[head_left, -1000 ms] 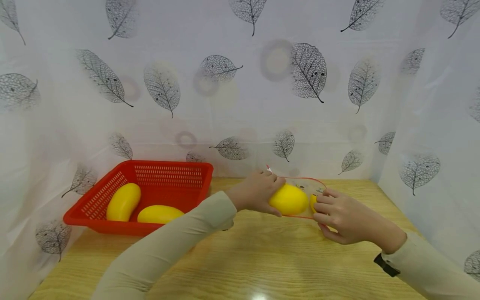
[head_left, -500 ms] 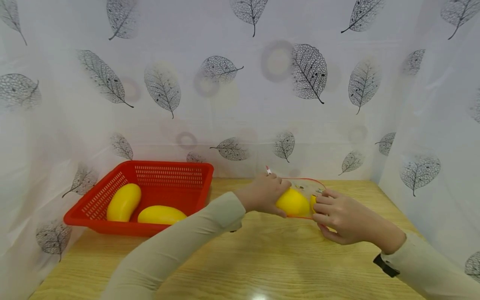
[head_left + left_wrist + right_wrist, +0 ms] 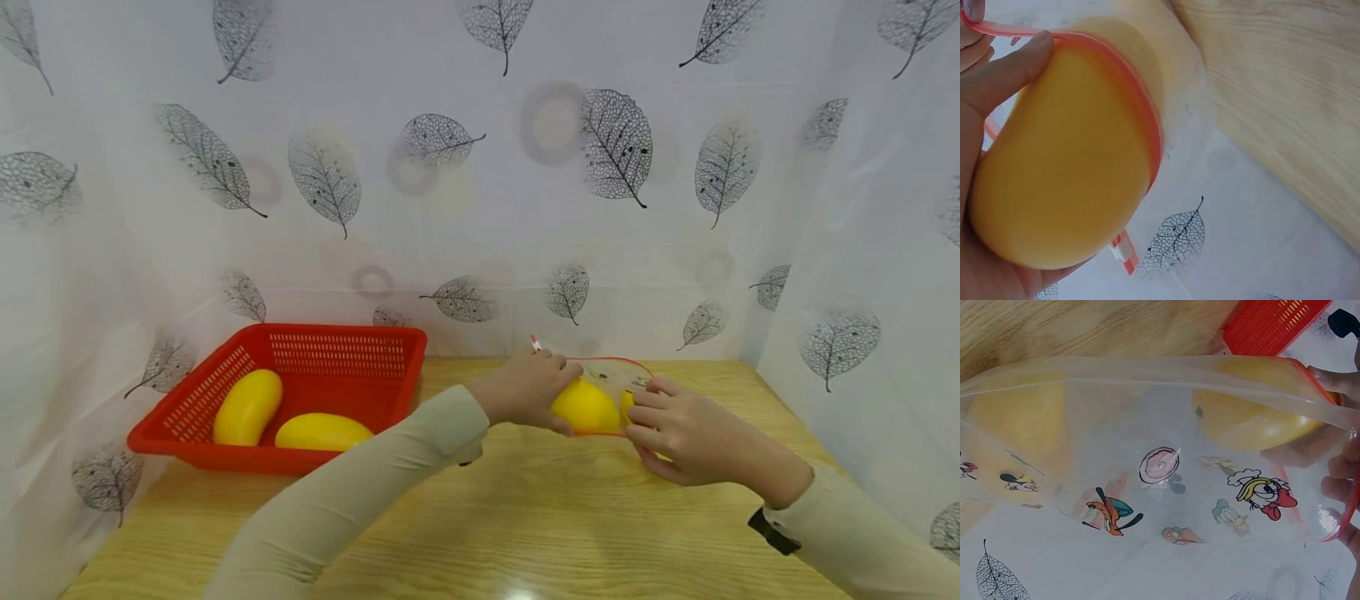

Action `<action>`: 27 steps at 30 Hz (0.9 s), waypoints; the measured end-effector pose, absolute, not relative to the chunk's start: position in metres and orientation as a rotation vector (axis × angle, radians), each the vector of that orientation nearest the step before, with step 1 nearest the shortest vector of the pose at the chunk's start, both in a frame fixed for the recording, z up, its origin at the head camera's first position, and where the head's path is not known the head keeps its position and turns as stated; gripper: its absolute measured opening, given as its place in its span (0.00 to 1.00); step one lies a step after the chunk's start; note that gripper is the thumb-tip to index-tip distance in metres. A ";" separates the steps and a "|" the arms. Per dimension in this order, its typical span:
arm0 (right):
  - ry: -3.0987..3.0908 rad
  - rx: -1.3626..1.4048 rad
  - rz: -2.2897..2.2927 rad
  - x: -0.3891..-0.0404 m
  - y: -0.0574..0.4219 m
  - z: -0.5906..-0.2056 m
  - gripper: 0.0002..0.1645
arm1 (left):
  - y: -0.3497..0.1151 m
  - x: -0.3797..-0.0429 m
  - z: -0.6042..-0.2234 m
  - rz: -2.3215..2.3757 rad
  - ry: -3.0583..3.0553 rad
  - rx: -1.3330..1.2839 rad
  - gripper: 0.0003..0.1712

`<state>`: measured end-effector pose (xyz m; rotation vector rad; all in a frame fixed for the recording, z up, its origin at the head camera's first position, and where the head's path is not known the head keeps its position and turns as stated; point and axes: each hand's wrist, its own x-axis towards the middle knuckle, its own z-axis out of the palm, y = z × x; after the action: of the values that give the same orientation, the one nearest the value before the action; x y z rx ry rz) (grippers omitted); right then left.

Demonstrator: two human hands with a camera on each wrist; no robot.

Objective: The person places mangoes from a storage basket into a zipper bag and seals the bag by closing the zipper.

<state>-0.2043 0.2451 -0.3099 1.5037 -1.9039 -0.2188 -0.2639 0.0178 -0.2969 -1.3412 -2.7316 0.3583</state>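
Observation:
My left hand (image 3: 525, 387) grips a smooth yellow mango (image 3: 588, 408) at the mouth of a clear plastic bag. In the left wrist view the thumb lies along the mango (image 3: 1066, 162), and the red rim (image 3: 1147, 119) of the bag crosses its upper side. My right hand (image 3: 686, 435) pinches the edge of the bag (image 3: 618, 371) with curled fingers. Through the cartoon-printed bag (image 3: 1166, 437) in the right wrist view, the gripped mango (image 3: 1254, 412) shows partly inside. Another mango (image 3: 1016, 425) lies at the far end.
A red plastic basket (image 3: 337, 342) stands on the left of the wooden table (image 3: 525, 517), holding a mango (image 3: 247, 408) at its left and another mango (image 3: 322, 431) near its front. A leaf-patterned white curtain (image 3: 510, 217) encloses the back and sides.
My left hand has moved a little to the right, carrying the mango further into the bag, then stayed almost still. The right hand keeps its place on the bag's edge.

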 end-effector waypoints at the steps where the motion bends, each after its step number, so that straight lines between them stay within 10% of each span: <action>1: -1.901 1.502 -0.222 -0.204 0.245 -0.310 0.22 | 0.018 -0.264 -0.297 0.356 -2.736 -1.338 0.45; 27: -1.867 1.473 -0.213 -0.205 0.248 -0.308 0.22 | -0.001 -0.280 -0.311 0.306 -2.568 -1.397 0.31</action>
<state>-0.2053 0.2477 -0.3081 1.4727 -1.8668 -0.2130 -0.2804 -0.0009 -0.3111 -1.3969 -2.5678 0.3058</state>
